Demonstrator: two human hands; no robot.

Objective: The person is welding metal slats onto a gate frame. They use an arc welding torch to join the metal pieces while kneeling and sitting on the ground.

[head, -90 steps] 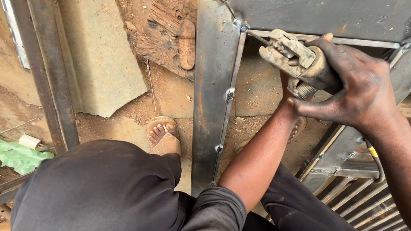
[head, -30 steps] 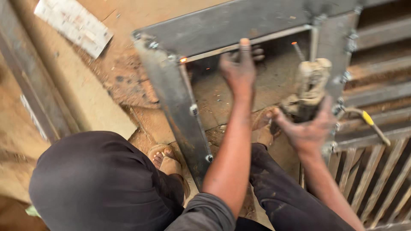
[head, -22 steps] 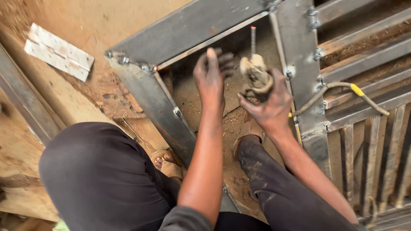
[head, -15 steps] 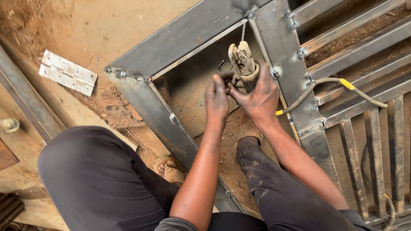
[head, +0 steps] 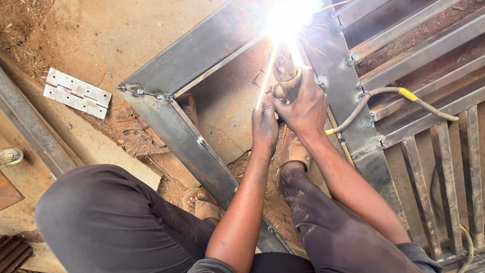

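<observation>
Arc now lit (bright glare) at steel frame point(head: 202, 48); right hand point(head: 303, 103) grips electrode holder point(head: 286, 76).

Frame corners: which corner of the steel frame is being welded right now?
The far corner, where the bright arc and sparks flare just beyond both hands. The left corner, near the hinge plate, shows only finished tack welds and no glow.

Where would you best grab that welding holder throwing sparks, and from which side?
By its thick handle end, coming from the person's side, as the right hand does now on the welding holder. The rod tip points away into the bright arc, and the cable trails off right.
</observation>
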